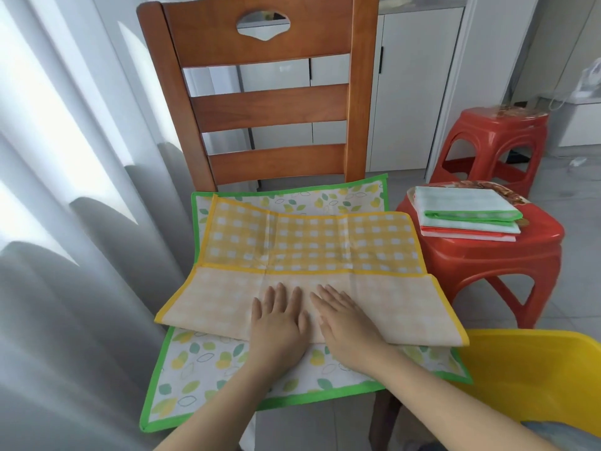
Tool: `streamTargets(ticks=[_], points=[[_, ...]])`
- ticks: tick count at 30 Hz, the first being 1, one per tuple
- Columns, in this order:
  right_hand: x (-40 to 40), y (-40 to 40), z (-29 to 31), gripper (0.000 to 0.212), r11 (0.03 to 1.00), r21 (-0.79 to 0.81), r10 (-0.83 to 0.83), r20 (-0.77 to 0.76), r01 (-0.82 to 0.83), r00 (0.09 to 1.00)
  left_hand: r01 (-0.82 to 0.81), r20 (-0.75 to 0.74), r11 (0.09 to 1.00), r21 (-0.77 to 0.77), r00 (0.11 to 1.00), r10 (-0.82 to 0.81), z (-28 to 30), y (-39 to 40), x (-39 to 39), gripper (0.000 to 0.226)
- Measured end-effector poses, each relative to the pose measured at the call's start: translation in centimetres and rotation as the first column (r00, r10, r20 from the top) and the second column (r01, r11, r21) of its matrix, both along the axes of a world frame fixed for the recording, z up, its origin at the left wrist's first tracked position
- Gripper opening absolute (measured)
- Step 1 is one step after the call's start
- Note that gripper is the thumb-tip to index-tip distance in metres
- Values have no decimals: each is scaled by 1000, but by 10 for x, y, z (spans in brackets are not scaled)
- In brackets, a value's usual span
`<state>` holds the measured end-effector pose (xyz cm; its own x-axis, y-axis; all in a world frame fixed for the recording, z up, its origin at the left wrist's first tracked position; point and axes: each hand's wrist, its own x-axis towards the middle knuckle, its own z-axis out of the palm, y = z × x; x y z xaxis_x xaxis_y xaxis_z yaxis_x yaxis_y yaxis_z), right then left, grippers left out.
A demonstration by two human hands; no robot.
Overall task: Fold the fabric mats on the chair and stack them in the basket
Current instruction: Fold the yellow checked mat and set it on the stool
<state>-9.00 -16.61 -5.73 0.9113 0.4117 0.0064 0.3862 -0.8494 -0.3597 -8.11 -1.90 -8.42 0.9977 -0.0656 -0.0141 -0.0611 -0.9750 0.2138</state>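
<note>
A yellow checked mat (312,245) lies across the seat of the wooden chair (260,109). Its near part is folded up, showing the pale underside. Beneath it lies a green-edged mat with a lemon print (201,369), spread flat and hanging over the seat's front. My left hand (278,320) and my right hand (348,323) rest flat, side by side, on the folded flap, with fingers spread and gripping nothing. The yellow basket (533,375) sits at the lower right.
A red plastic stool (487,255) to the right of the chair carries a stack of folded mats (468,213). A second red stool (497,141) stands behind it. Grey curtains (65,222) hang at the left. White cabinets stand at the back.
</note>
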Motion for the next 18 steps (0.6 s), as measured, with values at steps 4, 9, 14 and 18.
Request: streamTargets(ticks=[4,9,14,18], points=[[7,16,-11,53,996,-81,-37,11,38,999,35,-22,999,-17,999,-35,2,17,1,57],[5,16,-12,53,987,-158,-38,-6,37,999,-63,-41,998,8,997,63,5,84,7,52],[4,16,-11,55,982,-182,-46,-10,44,999,-101,-65,994,34,993,103,5,129,8,52],[12,19,-6,53,985,-159,-76,-22,71,997,-76,-85,996,36,993,79,6,127,10,53]])
